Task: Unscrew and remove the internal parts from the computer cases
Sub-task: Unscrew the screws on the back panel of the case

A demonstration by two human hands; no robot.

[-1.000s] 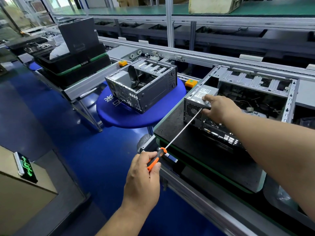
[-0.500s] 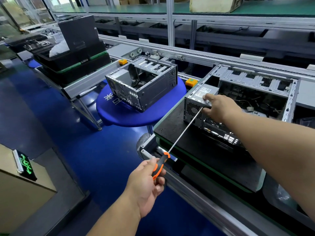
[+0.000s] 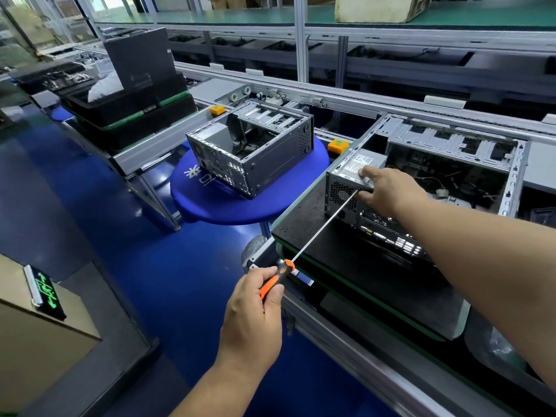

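I see 2 PC cases. Near case (image 3: 421, 188) lies open-side up on a black mat (image 3: 316, 233) at right, w/ a PSU (image 3: 352, 173) in its near-left corner. 2nd case (image 3: 249, 152), mostly gutted, sits on a blue round table (image 3: 210, 206), left and farther off.

1 screwdriver (image 3: 316, 230): my left hand (image 3: 252, 314) has fingers wrapped round the orange/black handle, near the conveyor rail (image 3: 346, 341). The long shaft runs up-right to the PSU's rear face; tip looks seated at a screw, but my right hand hides it, can't confirm.

Right hand (image 3: 388, 194) is on the PSU's top near edge, thumb flat on the label, fingers curled over the rear face at the tip.

2 orange blocks on the belt: one (image 3: 217, 109) far-left, one (image 3: 338, 145) btwn the cases. Stacked black trays (image 3: 132, 115) far left.
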